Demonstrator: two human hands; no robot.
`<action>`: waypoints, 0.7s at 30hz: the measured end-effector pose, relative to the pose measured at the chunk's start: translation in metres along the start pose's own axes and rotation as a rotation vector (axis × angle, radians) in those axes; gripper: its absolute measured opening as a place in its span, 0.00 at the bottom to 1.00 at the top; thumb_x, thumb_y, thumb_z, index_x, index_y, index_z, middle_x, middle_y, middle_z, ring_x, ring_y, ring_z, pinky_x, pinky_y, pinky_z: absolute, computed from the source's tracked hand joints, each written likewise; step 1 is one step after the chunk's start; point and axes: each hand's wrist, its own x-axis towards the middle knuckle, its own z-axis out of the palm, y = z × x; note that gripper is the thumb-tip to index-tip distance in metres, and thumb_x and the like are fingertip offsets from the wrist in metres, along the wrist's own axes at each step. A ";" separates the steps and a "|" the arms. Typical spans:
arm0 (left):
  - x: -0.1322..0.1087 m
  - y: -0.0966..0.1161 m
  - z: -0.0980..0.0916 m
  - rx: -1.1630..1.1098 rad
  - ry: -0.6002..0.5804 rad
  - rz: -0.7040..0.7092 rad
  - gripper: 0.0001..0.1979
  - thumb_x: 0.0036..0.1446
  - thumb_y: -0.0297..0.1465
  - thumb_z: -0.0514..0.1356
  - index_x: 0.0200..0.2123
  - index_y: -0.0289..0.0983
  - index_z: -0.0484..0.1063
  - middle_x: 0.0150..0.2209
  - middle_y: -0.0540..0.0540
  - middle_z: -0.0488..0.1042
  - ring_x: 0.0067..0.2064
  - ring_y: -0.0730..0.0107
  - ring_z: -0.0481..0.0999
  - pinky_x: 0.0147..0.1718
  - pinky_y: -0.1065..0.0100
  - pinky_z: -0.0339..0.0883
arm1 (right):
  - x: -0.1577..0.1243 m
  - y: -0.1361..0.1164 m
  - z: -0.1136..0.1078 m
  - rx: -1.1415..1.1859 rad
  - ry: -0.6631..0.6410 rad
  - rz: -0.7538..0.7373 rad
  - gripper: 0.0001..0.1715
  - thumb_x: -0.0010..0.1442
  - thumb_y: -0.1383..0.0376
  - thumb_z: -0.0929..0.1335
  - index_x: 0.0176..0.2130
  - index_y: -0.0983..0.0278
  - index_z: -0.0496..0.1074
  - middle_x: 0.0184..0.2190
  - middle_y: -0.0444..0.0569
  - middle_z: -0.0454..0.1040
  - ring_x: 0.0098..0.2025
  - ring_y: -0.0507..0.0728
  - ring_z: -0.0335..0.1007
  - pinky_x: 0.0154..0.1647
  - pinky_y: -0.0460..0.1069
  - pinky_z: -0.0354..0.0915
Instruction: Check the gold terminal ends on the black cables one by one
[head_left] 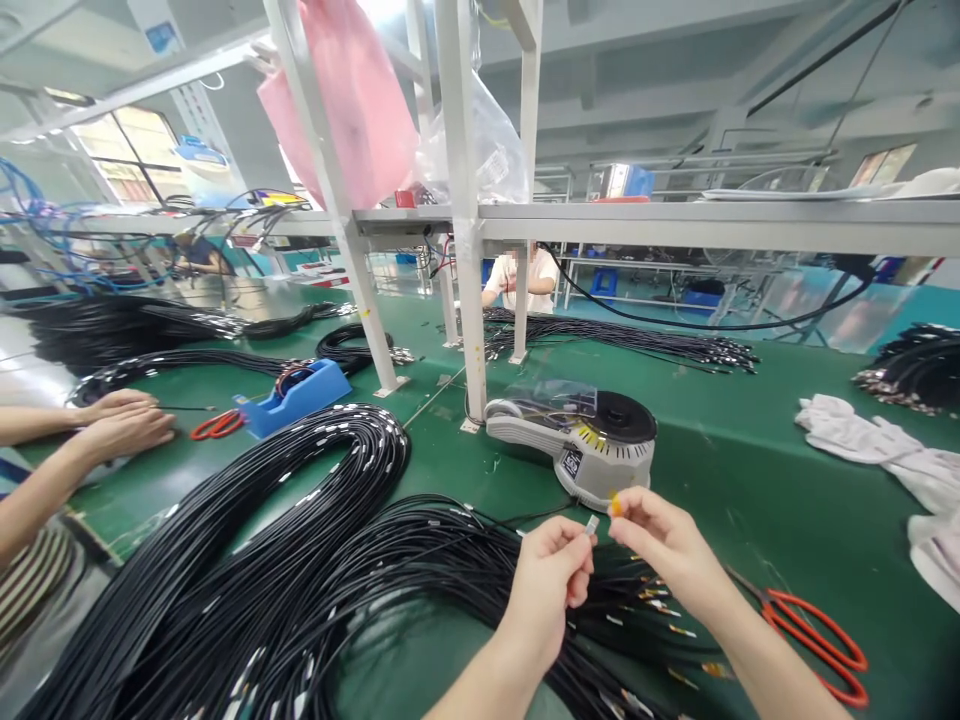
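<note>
Far left of my left hand, a co-worker's hands [129, 428] rest near a blue tape holder [300, 398]. Black cables [300, 520] curve in bundles up to my left hand [551, 568], which pinches a small pale connector [592, 525], its end poking past my fingertips. Just beyond both hands sits a grey tape machine [611, 472]. My right hand [664, 540] grips a yellow piece [616, 504] beside the connector; right of it lie red-handled scissors [819, 632], then white gloves [847, 432].

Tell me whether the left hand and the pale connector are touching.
Touching. The head view shows the connector gripped in the left hand, its tip jutting out past the fingers with no gap.
</note>
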 end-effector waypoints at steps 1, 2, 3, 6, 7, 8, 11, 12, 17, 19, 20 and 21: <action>0.000 0.001 0.000 0.026 0.016 0.026 0.09 0.47 0.33 0.60 0.24 0.34 0.64 0.17 0.55 0.61 0.15 0.84 0.52 0.14 0.75 0.41 | 0.000 0.000 0.000 -0.046 -0.051 -0.023 0.09 0.57 0.60 0.64 0.28 0.63 0.64 0.25 0.43 0.64 0.28 0.53 0.60 0.29 0.47 0.59; -0.001 0.002 0.000 0.060 0.030 0.055 0.09 0.47 0.33 0.59 0.24 0.34 0.64 0.18 0.55 0.61 0.15 0.84 0.52 0.14 0.75 0.42 | -0.001 0.000 0.000 -0.096 -0.098 -0.052 0.11 0.58 0.60 0.63 0.26 0.63 0.64 0.24 0.43 0.63 0.27 0.53 0.59 0.29 0.47 0.59; -0.001 0.003 0.001 0.097 0.037 0.082 0.08 0.48 0.32 0.59 0.24 0.34 0.64 0.18 0.55 0.60 0.15 0.84 0.52 0.14 0.75 0.43 | -0.001 0.000 0.001 -0.143 -0.132 -0.083 0.13 0.59 0.60 0.62 0.24 0.63 0.63 0.23 0.43 0.62 0.27 0.53 0.59 0.29 0.47 0.58; -0.002 0.004 0.001 0.182 0.031 0.135 0.07 0.49 0.32 0.57 0.26 0.34 0.64 0.19 0.56 0.59 0.17 0.83 0.53 0.15 0.76 0.46 | -0.002 0.003 0.006 -0.222 -0.151 -0.146 0.17 0.61 0.60 0.60 0.22 0.63 0.61 0.23 0.43 0.61 0.27 0.53 0.58 0.29 0.47 0.57; -0.001 0.004 0.001 0.198 0.026 0.142 0.06 0.50 0.32 0.57 0.27 0.34 0.64 0.19 0.56 0.59 0.17 0.82 0.53 0.15 0.76 0.47 | -0.003 0.004 0.007 -0.231 -0.148 -0.150 0.18 0.61 0.60 0.60 0.22 0.63 0.61 0.23 0.43 0.61 0.27 0.53 0.58 0.29 0.47 0.57; -0.001 0.004 0.000 0.214 0.022 0.146 0.06 0.50 0.32 0.57 0.27 0.34 0.64 0.19 0.55 0.59 0.17 0.82 0.54 0.15 0.75 0.47 | -0.003 0.004 0.008 -0.234 -0.146 -0.151 0.18 0.61 0.59 0.60 0.22 0.63 0.61 0.23 0.43 0.60 0.27 0.54 0.58 0.29 0.48 0.57; 0.001 0.002 0.000 0.263 0.010 0.159 0.05 0.50 0.31 0.56 0.27 0.34 0.64 0.20 0.55 0.60 0.17 0.82 0.55 0.15 0.76 0.48 | -0.002 0.006 0.008 -0.231 -0.146 -0.153 0.18 0.61 0.59 0.60 0.22 0.63 0.62 0.23 0.44 0.61 0.28 0.54 0.58 0.29 0.48 0.57; 0.002 0.001 -0.001 0.276 0.006 0.167 0.04 0.50 0.30 0.55 0.27 0.34 0.64 0.20 0.55 0.60 0.17 0.82 0.56 0.15 0.76 0.49 | -0.002 0.007 0.008 -0.227 -0.151 -0.153 0.18 0.61 0.59 0.60 0.22 0.63 0.62 0.23 0.44 0.61 0.28 0.54 0.58 0.30 0.48 0.57; 0.002 -0.003 -0.003 0.319 -0.005 0.184 0.03 0.51 0.28 0.53 0.27 0.35 0.63 0.20 0.55 0.61 0.17 0.82 0.56 0.15 0.76 0.49 | -0.001 0.008 0.008 -0.213 -0.155 -0.153 0.18 0.61 0.60 0.60 0.23 0.63 0.63 0.24 0.44 0.61 0.28 0.54 0.59 0.30 0.48 0.57; 0.002 -0.003 -0.003 0.326 -0.008 0.183 0.03 0.51 0.28 0.53 0.27 0.35 0.63 0.21 0.55 0.60 0.17 0.82 0.56 0.15 0.76 0.49 | -0.001 0.008 0.008 -0.214 -0.146 -0.154 0.17 0.61 0.60 0.60 0.23 0.63 0.63 0.24 0.44 0.61 0.28 0.54 0.59 0.29 0.48 0.57; 0.002 -0.003 -0.003 0.329 -0.009 0.184 0.03 0.51 0.28 0.53 0.28 0.35 0.63 0.21 0.55 0.60 0.18 0.81 0.56 0.15 0.76 0.49 | -0.001 0.009 0.008 -0.216 -0.143 -0.155 0.17 0.61 0.60 0.60 0.23 0.63 0.63 0.24 0.44 0.61 0.28 0.54 0.58 0.29 0.48 0.56; 0.002 -0.003 -0.003 0.333 -0.009 0.186 0.03 0.51 0.28 0.53 0.28 0.35 0.63 0.21 0.55 0.60 0.18 0.81 0.56 0.15 0.76 0.49 | -0.001 0.009 0.008 -0.218 -0.140 -0.158 0.17 0.61 0.60 0.60 0.22 0.63 0.63 0.24 0.44 0.61 0.27 0.54 0.58 0.29 0.48 0.56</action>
